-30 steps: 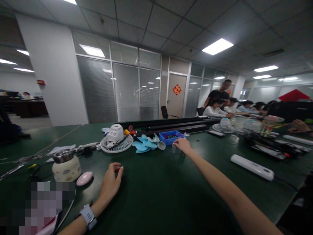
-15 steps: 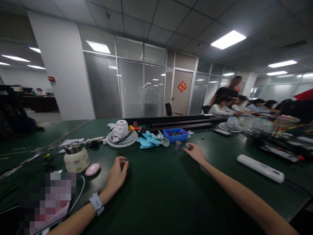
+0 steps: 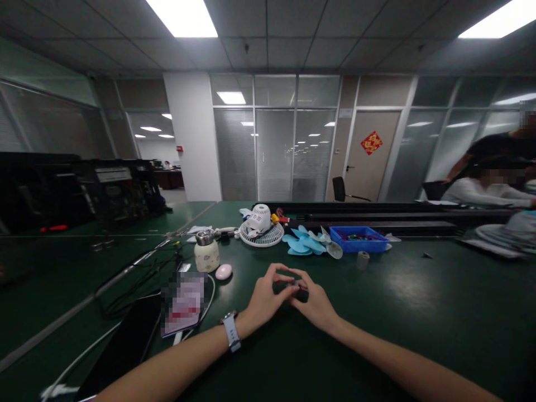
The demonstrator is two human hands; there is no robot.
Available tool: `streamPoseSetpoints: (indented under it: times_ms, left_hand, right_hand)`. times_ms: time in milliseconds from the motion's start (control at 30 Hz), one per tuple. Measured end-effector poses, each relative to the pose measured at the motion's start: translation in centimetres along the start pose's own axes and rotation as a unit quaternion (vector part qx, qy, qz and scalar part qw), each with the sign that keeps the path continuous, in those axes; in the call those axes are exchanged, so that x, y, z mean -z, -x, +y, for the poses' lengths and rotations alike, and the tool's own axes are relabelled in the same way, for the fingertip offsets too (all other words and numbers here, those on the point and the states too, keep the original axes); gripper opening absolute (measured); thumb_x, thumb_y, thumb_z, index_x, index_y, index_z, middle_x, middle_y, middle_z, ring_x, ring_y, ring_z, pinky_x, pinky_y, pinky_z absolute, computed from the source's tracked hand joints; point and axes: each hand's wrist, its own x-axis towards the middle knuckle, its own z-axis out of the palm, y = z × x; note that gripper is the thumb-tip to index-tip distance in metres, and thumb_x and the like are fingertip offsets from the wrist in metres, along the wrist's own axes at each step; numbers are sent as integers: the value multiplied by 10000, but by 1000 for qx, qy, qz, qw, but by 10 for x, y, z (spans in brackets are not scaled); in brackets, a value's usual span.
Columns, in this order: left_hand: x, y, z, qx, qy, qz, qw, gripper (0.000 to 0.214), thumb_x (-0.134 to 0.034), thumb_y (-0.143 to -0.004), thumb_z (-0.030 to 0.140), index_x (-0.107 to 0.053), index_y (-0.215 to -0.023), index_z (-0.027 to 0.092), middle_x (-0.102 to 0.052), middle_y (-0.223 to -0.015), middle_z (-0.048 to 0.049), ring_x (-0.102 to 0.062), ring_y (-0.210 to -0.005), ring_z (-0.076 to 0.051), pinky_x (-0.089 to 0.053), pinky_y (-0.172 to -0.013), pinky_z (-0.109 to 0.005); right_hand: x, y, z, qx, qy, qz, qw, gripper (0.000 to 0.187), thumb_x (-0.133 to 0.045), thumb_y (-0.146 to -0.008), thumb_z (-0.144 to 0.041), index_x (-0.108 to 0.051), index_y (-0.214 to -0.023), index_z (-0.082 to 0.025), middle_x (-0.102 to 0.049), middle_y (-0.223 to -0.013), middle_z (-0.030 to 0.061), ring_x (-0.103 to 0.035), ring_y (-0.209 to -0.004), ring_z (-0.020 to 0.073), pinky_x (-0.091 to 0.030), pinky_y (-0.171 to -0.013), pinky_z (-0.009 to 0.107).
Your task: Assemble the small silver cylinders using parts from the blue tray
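My left hand and my right hand meet above the green table, fingertips together and fingers curled. Between them sits a small shiny metal part, mostly covered by the fingers, so its exact kind is unclear. Both hands are closed around it. Beyond my right hand, a short metal cylinder stands upright on the table. Light-blue fan blades lie farther back, beside a blue plastic bin with small parts in it.
A white fan housing on its grille lies behind. At left are a cream bottle, a pink egg-shaped object, a phone and cables. Black rails run along the back. Another person sits at the right.
My right hand has moved away from the metal cylinder with the small metal part and joined my left hand. The view has turned left.
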Motion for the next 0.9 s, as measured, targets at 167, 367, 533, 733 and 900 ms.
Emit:
streamPoseSetpoints:
  times_ms: [167,367,533,733,900]
  left_hand:
    - [-1,-7,2,10,12,7,1000,464,-702,-772,285,-456,-1161,231,-761,-911,-37,-705,-916,-214,-504,-862,-369]
    - [4,-17,0,1,1,122,993,414,-699,-774,293,-434,-1085,227,-757,-847,-26,-715,-889,-207,-496,-867,-364]
    - [11,-12,-35,55,-17,43,997,434,-726,-731,236,-453,-1068,225,-765,-820,-35,-720,-876,-222,-501,-843,-369]
    - [8,-6,-55,53,-43,-20,997,479,-712,-736,244,-465,-1146,223,-764,-908,-40,-710,-910,-211,-490,-860,-367]
    - [10,-8,-49,68,-56,-23,996,461,-703,-737,270,-465,-1129,225,-767,-900,-38,-707,-925,-221,-474,-889,-388]
  right_hand:
    - [0,1,7,-3,44,13,999,609,-658,-787,-269,-387,-1332,-257,-704,-1030,21,-680,-951,202,-532,-880,397]
    - [-1,2,5,-17,77,28,997,613,-689,-769,-361,-413,-1311,-279,-703,-1021,19,-683,-942,227,-540,-848,402]
    - [-3,2,0,-37,106,19,993,609,-689,-770,-415,-437,-1310,-290,-702,-1013,16,-687,-929,229,-543,-846,399]
    - [39,11,4,-21,86,30,996,537,-654,-798,-434,-485,-1282,-274,-690,-1094,47,-663,-1021,233,-528,-911,417]
    - [138,31,51,-95,217,251,938,598,-606,-783,-533,-470,-1280,-229,-686,-1103,112,-673,-982,283,-534,-861,442]
